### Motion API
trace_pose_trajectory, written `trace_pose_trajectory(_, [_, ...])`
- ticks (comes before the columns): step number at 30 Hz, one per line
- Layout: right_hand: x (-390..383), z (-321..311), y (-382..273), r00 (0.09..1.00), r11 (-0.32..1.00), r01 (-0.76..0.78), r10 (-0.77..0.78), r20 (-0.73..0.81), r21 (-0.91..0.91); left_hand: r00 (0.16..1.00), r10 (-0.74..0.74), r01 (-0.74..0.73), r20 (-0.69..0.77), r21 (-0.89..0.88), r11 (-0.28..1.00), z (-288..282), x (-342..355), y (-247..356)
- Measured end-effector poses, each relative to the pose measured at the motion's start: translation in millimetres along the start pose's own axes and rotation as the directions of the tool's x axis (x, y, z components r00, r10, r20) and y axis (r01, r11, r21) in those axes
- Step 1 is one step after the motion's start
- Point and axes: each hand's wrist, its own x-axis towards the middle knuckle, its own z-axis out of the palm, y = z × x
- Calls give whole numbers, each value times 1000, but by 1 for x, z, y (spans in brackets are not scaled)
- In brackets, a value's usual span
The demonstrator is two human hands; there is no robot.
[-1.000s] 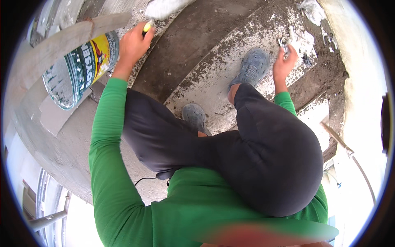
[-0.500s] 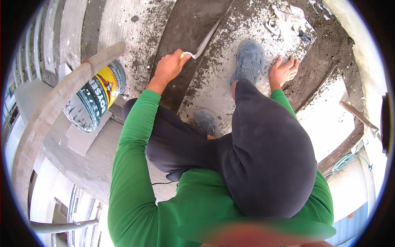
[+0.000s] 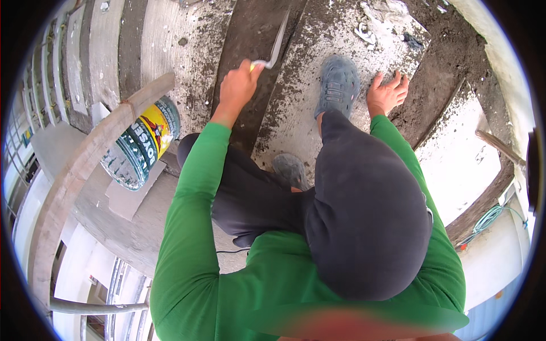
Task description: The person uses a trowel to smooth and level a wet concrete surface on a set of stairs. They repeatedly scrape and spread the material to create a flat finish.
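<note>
My left hand (image 3: 238, 88) is closed round the yellow handle of a trowel (image 3: 278, 44), whose narrow metal blade points away from me. The blade lies over a dark strip of wet-looking mortar (image 3: 250, 40) on a stair, beside a pale step (image 3: 296, 85) spattered with dark grit. My right hand (image 3: 388, 94) rests on that pale step near its right edge, fingers spread and holding nothing. Between my hands a grey clog (image 3: 338, 82) on my foot stands on the same step. My other clog (image 3: 290, 169) is lower down, partly hidden by my leg.
A wooden rail (image 3: 85, 153) curves along the left, with a paint bucket (image 3: 145, 139) in green and yellow behind it. Several more steps (image 3: 105, 51) descend at the upper left. A wooden stick (image 3: 500, 146) and a coiled green hose (image 3: 488, 219) lie at the right.
The trowel has swung slightly left, its blade now pointing more straight away from me. My left hand has shifted a little farther off; my right hand stays on the step.
</note>
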Motion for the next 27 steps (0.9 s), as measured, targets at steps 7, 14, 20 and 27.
trace_pose_trajectory(7, [2, -2, -4, 1000, 1000, -16, 16, 4, -7, 992, 101, -105, 70, 69, 992, -3, 23, 0])
trace_pose_trajectory(14, [0, -3, -3, 999, 1000, -19, 20, 26, -3, 999, -32, 29, -34, -74, 997, -15, 75, 71])
trace_pose_trajectory(20, [0, -3, -2, 1000, 1000, -10, 10, 1, -15, 990, -102, 90, -100, -115, 989, -11, 48, 30])
trace_pose_trajectory(27, [-1, -3, -3, 1000, 1000, -9, 9, 20, -25, 981, 194, -195, 9, 31, 980, -28, 100, 26])
